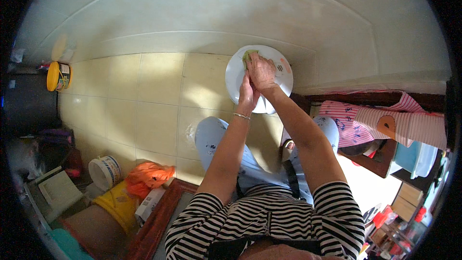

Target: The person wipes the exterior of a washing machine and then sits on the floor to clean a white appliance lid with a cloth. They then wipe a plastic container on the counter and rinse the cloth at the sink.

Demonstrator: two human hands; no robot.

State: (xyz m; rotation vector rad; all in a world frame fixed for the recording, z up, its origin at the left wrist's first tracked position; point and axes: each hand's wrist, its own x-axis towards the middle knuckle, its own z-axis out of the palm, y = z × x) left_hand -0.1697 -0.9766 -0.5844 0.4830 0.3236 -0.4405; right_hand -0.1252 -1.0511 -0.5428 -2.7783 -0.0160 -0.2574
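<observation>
A white round appliance (236, 79), maybe a washer or bin with a lid, stands on the floor against the tiled wall, with an orange sticker and small dark slots on its right side. Over its top, my right hand (262, 71) presses down with bent fingers beside a green cloth or leaf-like piece (249, 55). My left hand (248, 93), with a bracelet at the wrist, is just below and touches the right hand. Its palm and whatever may lie between the two hands are hidden. Which hand grips the green piece is not plain.
Left on the tiled floor (157, 122) is a yellow bucket (59, 76). Lower left are a white bucket (104, 173), an orange plastic bag (149, 177) and a wooden frame (158, 220). Striped pink fabric (382, 121) hangs right, above a blue basin (409, 159).
</observation>
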